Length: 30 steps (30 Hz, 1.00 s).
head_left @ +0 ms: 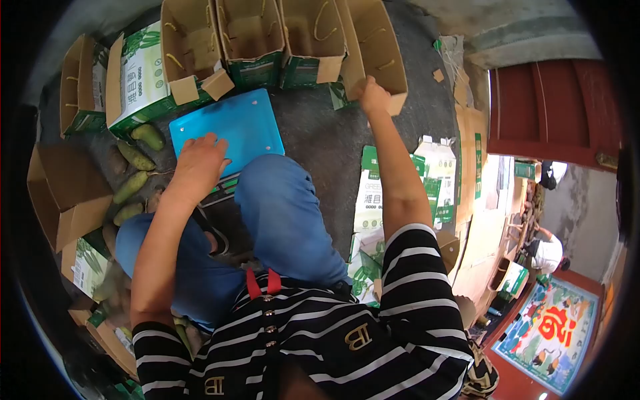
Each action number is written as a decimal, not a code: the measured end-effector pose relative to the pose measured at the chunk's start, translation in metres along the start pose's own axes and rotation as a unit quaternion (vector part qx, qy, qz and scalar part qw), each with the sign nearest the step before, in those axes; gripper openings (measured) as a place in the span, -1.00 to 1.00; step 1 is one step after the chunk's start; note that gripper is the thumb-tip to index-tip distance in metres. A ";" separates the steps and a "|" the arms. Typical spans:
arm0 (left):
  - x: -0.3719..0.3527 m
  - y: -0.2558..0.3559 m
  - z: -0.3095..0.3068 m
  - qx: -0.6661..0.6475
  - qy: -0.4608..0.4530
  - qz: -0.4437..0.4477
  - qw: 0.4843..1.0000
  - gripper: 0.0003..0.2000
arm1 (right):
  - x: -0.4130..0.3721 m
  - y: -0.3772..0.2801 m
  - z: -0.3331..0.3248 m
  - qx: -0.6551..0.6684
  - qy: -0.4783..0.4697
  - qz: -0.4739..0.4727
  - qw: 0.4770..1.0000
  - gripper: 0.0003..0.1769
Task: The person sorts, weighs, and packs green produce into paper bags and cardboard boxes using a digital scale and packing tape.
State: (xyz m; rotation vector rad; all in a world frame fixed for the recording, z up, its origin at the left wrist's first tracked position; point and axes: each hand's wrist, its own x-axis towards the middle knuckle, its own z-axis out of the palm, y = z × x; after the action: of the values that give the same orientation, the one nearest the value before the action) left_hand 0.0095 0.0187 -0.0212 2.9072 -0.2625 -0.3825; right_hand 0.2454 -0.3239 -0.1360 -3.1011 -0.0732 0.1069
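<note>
A blue flat-topped scale (250, 127) lies on the dark floor in front of my knees. Over its lower left part is my left hand (200, 160), fingers spread and nothing in them. My right hand (375, 97) grips the near edge of an open, empty cardboard box (377, 40), the rightmost in a row of upright boxes. Its fingers are curled over the rim. Left of the scale, several green radishes (137, 157) lie on the floor.
Open boxes (250, 33) with yellow rope handles line the far side. Flattened green-and-white cartons (370, 193) lie at the right. More boxes (70, 180) stand at the left. Another person (547, 253) is in the far right background, near a red door (553, 107).
</note>
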 end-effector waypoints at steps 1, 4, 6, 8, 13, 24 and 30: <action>0.000 -0.003 0.000 -0.008 0.009 0.003 1.000 -0.73 | -0.001 0.002 0.001 -0.015 -0.012 -0.001 1.000 -0.49; -0.001 -0.004 0.001 -0.014 0.018 0.015 1.000 -0.75 | -0.027 0.025 -0.003 -0.004 -0.031 -0.056 0.998 -0.67; -0.002 -0.002 0.000 -0.015 0.021 0.020 0.999 -0.76 | -0.059 0.040 -0.018 0.000 -0.035 -0.063 0.997 -0.70; -0.003 0.000 -0.001 -0.018 0.024 0.026 0.999 -0.77 | -0.105 0.058 -0.034 0.000 -0.101 -0.063 0.993 -0.67; -0.006 0.006 -0.011 -0.018 0.031 0.024 0.999 -0.78 | -0.185 0.084 -0.045 -0.051 -0.276 -0.031 0.959 -0.62; -0.015 -0.006 0.004 -0.043 0.057 0.024 0.997 -0.79 | -0.153 0.054 0.027 0.202 0.038 0.017 0.978 -0.61; -0.024 -0.008 0.008 -0.042 0.045 0.015 0.998 -0.81 | -0.192 0.085 -0.032 0.408 0.113 0.077 0.902 -0.63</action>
State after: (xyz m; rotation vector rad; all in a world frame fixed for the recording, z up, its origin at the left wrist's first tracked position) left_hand -0.0139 0.0302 -0.0247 2.8256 -0.2685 -0.2506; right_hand 0.0601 -0.4188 -0.0941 -2.2493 0.1791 -0.1770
